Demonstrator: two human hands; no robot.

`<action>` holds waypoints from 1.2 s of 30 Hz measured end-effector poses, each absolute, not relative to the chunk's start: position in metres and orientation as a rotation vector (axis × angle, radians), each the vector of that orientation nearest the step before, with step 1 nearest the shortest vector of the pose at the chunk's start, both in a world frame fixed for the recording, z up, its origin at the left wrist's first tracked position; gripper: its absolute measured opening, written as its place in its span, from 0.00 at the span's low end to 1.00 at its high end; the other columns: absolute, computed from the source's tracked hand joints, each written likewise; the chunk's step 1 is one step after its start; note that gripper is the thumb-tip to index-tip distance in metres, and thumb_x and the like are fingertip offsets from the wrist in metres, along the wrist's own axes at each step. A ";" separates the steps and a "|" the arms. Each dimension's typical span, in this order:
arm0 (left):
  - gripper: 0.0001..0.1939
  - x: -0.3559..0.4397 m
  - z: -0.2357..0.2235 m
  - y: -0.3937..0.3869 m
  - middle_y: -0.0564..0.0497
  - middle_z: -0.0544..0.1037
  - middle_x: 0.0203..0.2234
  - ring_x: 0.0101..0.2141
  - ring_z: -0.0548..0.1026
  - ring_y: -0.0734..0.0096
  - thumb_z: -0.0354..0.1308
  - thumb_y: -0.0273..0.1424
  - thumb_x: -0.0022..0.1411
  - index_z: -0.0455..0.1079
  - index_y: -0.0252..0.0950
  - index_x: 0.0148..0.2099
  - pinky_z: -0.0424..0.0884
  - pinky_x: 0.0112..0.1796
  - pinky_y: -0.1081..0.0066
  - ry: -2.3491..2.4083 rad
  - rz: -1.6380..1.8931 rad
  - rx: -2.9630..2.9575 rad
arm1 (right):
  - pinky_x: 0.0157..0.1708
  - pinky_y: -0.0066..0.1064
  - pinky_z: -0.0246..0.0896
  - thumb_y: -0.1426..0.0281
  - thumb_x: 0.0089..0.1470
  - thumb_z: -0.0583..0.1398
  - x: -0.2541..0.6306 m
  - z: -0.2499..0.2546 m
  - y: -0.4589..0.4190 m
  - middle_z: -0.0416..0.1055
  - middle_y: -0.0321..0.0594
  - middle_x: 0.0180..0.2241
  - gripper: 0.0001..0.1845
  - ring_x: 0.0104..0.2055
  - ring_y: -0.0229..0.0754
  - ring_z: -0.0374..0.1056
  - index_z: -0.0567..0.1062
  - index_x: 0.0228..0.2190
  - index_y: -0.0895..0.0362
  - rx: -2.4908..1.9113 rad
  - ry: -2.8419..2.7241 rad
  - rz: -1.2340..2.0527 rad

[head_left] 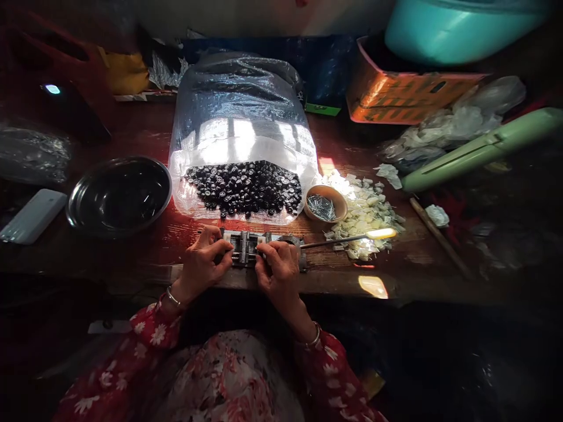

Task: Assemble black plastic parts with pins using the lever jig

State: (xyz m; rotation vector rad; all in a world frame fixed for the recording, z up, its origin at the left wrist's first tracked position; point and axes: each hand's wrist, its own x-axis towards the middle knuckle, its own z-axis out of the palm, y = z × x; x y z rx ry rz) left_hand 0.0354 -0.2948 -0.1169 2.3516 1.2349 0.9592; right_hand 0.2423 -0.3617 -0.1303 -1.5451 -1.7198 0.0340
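On my feed, a small metal clamp point(246, 247) sits at the front edge of the wooden bench point(387, 258), held between both hands. The left hand point(200, 264) has its fingers point(220, 249) curled closed around the clamp's left end, and the right hand point(279, 269) grips its right side with the fingers point(268, 252) bent over the top. I can't tell whether the clamp holds anything, as the fingers block my view. A thin rod point(338, 240) runs right from the clamp toward a pile of pale chips point(363, 214). As for what's done and left, I can only read the piles: many dark round pieces point(244, 187) lie in a clear bag point(241, 111), with a wooden bowl point(325, 205) of metal pins beside it.
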 end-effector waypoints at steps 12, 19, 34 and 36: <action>0.07 0.024 -0.101 -0.277 0.49 0.74 0.42 0.38 0.75 0.70 0.64 0.34 0.68 0.79 0.41 0.46 0.74 0.37 0.72 1.075 0.937 2.176 | 0.46 0.42 0.66 0.68 0.67 0.63 0.267 -0.108 -0.354 0.74 0.43 0.42 0.04 0.45 0.50 0.68 0.76 0.44 0.51 -1.426 -1.794 0.338; 0.08 0.028 -0.105 -0.215 0.50 0.81 0.38 0.37 0.79 0.66 0.61 0.34 0.66 0.78 0.39 0.45 0.73 0.39 0.69 1.409 0.822 2.152 | 0.41 0.35 0.63 0.73 0.68 0.60 0.282 -0.087 -0.277 0.79 0.40 0.40 0.08 0.42 0.46 0.71 0.81 0.42 0.50 -1.511 -1.958 0.319; 0.11 0.027 -0.101 -0.206 0.53 0.81 0.31 0.27 0.72 0.73 0.61 0.34 0.62 0.80 0.37 0.45 0.68 0.31 0.72 1.295 0.832 2.010 | 0.38 0.32 0.60 0.74 0.62 0.61 0.290 -0.101 -0.228 0.77 0.38 0.38 0.05 0.38 0.42 0.71 0.78 0.38 0.54 -1.510 -2.046 0.509; 0.11 0.026 -0.092 -0.217 0.53 0.81 0.31 0.25 0.69 0.76 0.62 0.34 0.63 0.80 0.36 0.45 0.66 0.28 0.73 1.229 0.864 2.046 | 0.38 0.33 0.61 0.72 0.63 0.62 0.297 -0.098 -0.240 0.77 0.38 0.36 0.03 0.37 0.42 0.70 0.77 0.39 0.54 -1.448 -1.948 0.583</action>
